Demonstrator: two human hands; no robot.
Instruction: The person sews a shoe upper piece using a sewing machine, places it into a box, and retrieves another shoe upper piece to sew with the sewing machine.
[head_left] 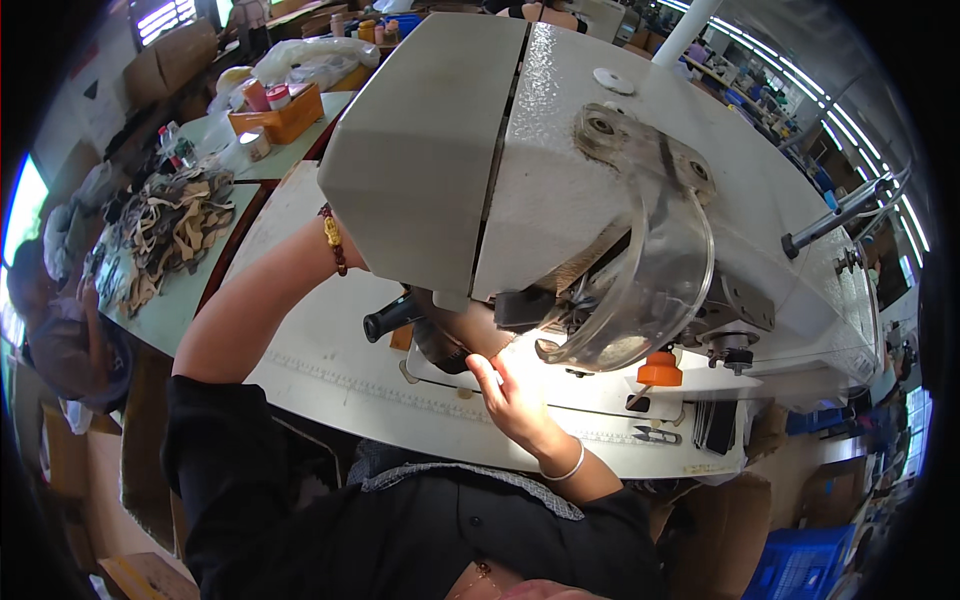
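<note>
A large pale sewing machine (420,150) fills the middle of the view. My left forearm reaches round behind its head, so my left hand is mostly hidden; a bead bracelet shows at the wrist. Below the machine head, by the needle area, is a dark brown curved piece (440,348), its material unclear. My right hand (515,400) is beside that piece under the bright lamp light, thumb and fingers stretched out and apart, the thumb tip at the piece's edge. A clear curved guard (660,280) hangs over the needle area.
Thread snips (657,435) lie on the white table (340,400) at the right. An orange knob (660,369) hangs under the machine arm. Brown and black scraps (180,230) heap on the left table, near an orange box (290,116). Another person (75,340) sits at far left.
</note>
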